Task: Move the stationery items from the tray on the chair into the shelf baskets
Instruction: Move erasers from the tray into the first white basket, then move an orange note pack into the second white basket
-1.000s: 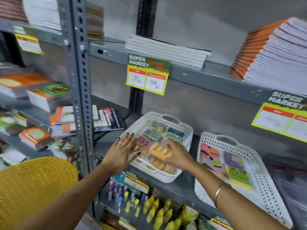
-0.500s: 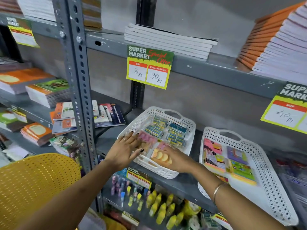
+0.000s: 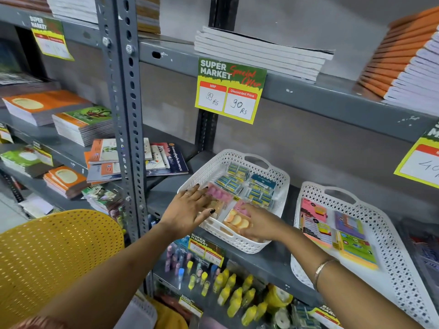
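A white perforated basket (image 3: 280,179) stands on the grey middle shelf, holding several packs of erasers and small stationery. My left hand (image 3: 187,211) lies flat, fingers spread, over the packs at the basket's near left corner. My right hand (image 3: 260,223) rests at the basket's front edge, fingers closed on an orange eraser pack (image 3: 236,219) that lies low inside the basket. A second white basket (image 3: 394,236) to the right holds sticky-note packs (image 3: 356,243). The tray on the chair is out of view.
A yellow perforated chair back (image 3: 54,255) sits at lower left. A slotted grey upright (image 3: 126,110) stands just left of my left arm. Notebook stacks (image 3: 256,52) fill the upper shelf; a price tag (image 3: 230,90) hangs from its edge. Glue bottles (image 3: 235,293) crowd the shelf below.
My right hand has lowered the orange eraser pack down into the front of the basket. My left hand stayed spread on the packs. The camera view shifted slightly downward.
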`<act>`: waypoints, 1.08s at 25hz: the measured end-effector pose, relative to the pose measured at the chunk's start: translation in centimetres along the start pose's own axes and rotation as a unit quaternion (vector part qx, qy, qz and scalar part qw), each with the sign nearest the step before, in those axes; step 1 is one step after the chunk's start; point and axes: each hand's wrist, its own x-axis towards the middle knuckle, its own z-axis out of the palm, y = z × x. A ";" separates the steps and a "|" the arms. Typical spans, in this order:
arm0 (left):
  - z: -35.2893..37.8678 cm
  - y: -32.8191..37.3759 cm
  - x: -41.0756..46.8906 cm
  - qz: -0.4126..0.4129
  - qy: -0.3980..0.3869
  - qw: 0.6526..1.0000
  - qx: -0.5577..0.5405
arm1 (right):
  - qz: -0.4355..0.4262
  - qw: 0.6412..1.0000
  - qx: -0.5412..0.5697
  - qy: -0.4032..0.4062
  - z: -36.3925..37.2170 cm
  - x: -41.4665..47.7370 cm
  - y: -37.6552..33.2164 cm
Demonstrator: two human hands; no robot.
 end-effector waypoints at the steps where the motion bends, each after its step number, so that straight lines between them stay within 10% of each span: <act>1: 0.1 -0.1 0.0 -0.004 0.001 1.000 0.005 | -0.003 1.000 0.003 0.031 -0.4 0.0 -0.6; 9: -1.1 -3.8 -7.2 -0.134 0.089 0.987 -0.023 | -0.142 0.929 0.122 0.318 -0.3 -0.7 -10.4; 18: 5.9 -11.1 -35.2 -0.400 -0.020 0.916 0.025 | -0.277 0.959 0.063 -0.008 23.8 6.9 -20.8; 27: 18.0 -10.5 -49.3 -0.401 -0.165 0.901 0.023 | -0.274 0.938 -0.118 -0.173 47.4 15.7 -21.6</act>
